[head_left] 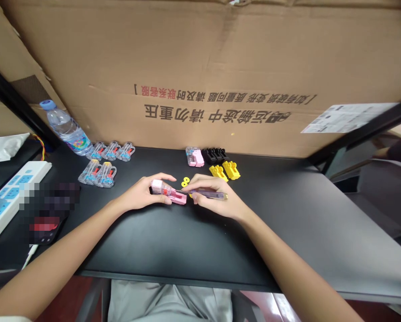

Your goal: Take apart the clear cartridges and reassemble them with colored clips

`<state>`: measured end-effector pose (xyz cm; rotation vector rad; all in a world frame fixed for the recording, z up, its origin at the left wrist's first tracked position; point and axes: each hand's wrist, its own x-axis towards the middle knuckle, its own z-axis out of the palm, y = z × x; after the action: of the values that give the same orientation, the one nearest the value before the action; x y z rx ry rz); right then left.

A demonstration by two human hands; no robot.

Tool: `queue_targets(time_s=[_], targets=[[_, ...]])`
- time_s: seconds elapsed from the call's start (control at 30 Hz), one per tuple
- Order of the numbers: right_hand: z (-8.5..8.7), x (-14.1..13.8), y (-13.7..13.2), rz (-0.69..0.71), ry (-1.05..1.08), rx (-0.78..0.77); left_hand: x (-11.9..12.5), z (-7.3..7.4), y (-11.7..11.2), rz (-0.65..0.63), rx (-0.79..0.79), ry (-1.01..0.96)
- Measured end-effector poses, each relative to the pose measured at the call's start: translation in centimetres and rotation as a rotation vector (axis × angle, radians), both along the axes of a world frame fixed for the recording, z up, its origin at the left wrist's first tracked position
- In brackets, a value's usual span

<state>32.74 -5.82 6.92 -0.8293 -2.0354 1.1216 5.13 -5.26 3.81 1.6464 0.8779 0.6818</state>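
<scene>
Thumb and fingers of my left hand point(143, 193) are closed round a small pink and clear plastic piece point(177, 197) just above the black table. My right hand point(217, 190) grips a screwdriver point(214, 194) with a see-through handle; its shaft points left and reaches the pink piece. Whether the tip sits in a screw is too small to tell. Right behind the hands lie small yellow rings point(185, 181). Farther back stand another pink and clear piece point(194, 157), several black parts point(214, 155) and yellow parts point(232, 170).
Clear plastic parts point(98, 173) with red and blue bits stand at the back left beside a water bottle point(68, 127). A white power strip point(17, 197) and a phone point(48, 228) lie at the left. A cardboard wall point(200, 53) closes off the table's back.
</scene>
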Motion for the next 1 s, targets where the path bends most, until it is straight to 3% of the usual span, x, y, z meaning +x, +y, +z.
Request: queue_targets(time_s=[0.27, 0.6, 0.83, 1.0], targets=[[-0.4, 0.1, -0.1, -0.002, -0.029, 0.036, 0.4, 0.5, -0.1, 0.021, 0.264, 0.057], [0.0, 0.1, 0.0, -0.046, 0.027, -0.015, 0.3, 0.6, -0.3, 0.049, 0.1, 0.131], [0.1, -0.2, 0.0, 0.004, -0.004, -0.011, 0.3, 0.7, -0.1, 0.038, 0.082, 0.119], [0.1, -1.0, -0.4, -0.09, 0.005, -0.085, 0.3, 0.6, -0.1, 0.052, 0.078, 0.143]])
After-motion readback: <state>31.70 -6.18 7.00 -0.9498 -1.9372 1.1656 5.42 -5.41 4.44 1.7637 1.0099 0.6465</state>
